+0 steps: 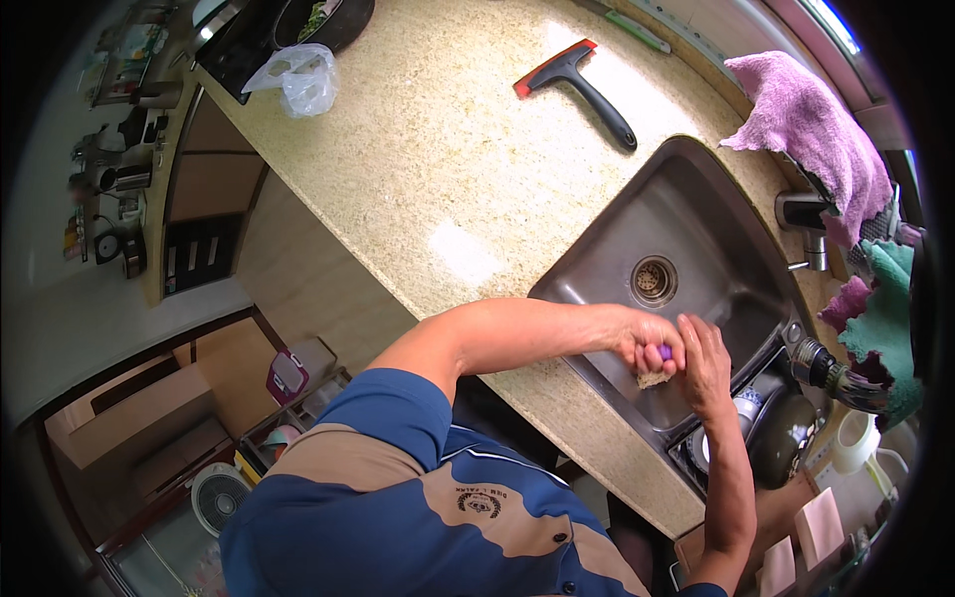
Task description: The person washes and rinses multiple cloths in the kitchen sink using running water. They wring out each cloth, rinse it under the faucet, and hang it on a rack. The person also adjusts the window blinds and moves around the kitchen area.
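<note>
My left hand (653, 345) is closed over the sink, gripping a beige, rough-textured piece, perhaps a sponge (654, 379). A small purple bit (664, 352) shows between its fingers; what it belongs to cannot be told. Beside it is my right hand (703, 366), fingers extended, with nothing visibly held; its palm is partly hidden. Both hands look wet. Below them lies the stainless steel sink (597, 261) with its round drain strainer (654, 281). On the speckled stone countertop (388, 157) rests a black-handled squeegee with a red blade (578, 82).
A faucet (804, 213) stands behind the sink, near a pink cloth (813, 127) and a green cloth (884, 321). A rack right of the sink holds a dark pan (783, 436). A crumpled plastic bag (298, 78) and a green-handled tool (638, 31) lie farther off.
</note>
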{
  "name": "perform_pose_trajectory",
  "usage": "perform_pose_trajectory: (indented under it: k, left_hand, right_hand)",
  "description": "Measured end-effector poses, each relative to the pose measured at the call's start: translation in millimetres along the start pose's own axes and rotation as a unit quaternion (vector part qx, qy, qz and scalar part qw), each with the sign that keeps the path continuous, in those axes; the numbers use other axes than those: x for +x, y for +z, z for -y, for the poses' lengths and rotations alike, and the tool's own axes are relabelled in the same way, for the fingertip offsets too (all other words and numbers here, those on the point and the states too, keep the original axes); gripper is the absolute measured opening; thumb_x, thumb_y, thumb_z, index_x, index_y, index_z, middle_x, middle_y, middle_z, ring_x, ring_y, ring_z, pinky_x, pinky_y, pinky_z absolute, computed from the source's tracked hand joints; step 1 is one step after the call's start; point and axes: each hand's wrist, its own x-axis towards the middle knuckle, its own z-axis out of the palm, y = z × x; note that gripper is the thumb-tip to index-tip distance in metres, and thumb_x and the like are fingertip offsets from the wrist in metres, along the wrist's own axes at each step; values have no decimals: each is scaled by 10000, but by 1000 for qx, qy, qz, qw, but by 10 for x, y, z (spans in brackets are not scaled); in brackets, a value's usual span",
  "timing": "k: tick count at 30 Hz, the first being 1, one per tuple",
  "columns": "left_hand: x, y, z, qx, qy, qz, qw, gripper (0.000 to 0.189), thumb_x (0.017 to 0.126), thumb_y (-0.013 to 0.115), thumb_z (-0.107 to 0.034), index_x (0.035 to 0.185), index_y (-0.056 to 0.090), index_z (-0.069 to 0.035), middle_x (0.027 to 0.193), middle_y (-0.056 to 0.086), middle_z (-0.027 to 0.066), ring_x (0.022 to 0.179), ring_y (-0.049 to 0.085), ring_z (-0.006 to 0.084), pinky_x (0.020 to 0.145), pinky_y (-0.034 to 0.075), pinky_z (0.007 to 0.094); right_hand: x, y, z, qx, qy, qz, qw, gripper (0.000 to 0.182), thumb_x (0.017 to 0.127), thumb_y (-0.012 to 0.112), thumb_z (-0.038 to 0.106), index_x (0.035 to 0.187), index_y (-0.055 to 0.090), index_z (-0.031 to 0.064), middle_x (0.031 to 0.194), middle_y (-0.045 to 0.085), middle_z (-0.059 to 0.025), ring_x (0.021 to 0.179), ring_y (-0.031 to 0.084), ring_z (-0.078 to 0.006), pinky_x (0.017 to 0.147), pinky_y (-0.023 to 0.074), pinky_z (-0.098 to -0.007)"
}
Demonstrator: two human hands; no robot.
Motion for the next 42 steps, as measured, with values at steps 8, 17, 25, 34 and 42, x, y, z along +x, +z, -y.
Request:
perform_pose_trajectory:
  k: [8,17,25,34,42]
  left_hand:
    - [148,311,-181,641,119,-329,683,166,750,692,-186,764,675,-21,711,676,107,637,660,226,569,519,364]
    - [349,-77,-202,820,103,-433,360,188,796,645,-203,900,775,-115,959,746,103,915,719,249,760,564,408]
    - [293,-276,-247,907,116,-325,241,209,831,588,-240,802,756,-119,854,742,114,826,725,286,683,554,422]
    - [100,-181,-220,953,160,-202,158,151,819,600,-239,798,666,-104,758,710,117,730,717,286,578,546,403]
    - [-144,200,-33,866,137,-388,283,173,884,579,-249,955,599,-92,880,702,149,791,711,340,642,565,464]
  right_hand:
    - [-202,250,-350,-121,104,111,981,150,682,680,142,783,601,65,709,645,-125,602,658,-309,523,502,-405]
    - [-222,910,-405,103,401,113,903,175,744,685,145,779,698,-26,785,662,-268,807,671,-437,698,534,-475]
    - [-314,1250,-197,408,508,-17,759,71,703,636,2,731,599,56,587,549,-22,474,497,-172,458,364,-327]
    - [-412,1005,-26,692,557,91,451,250,768,617,23,720,414,160,510,333,69,363,287,-56,337,219,-259]
    - [-343,608,224,697,495,-5,518,354,915,669,413,957,580,73,761,598,-26,548,597,-101,428,509,-230]
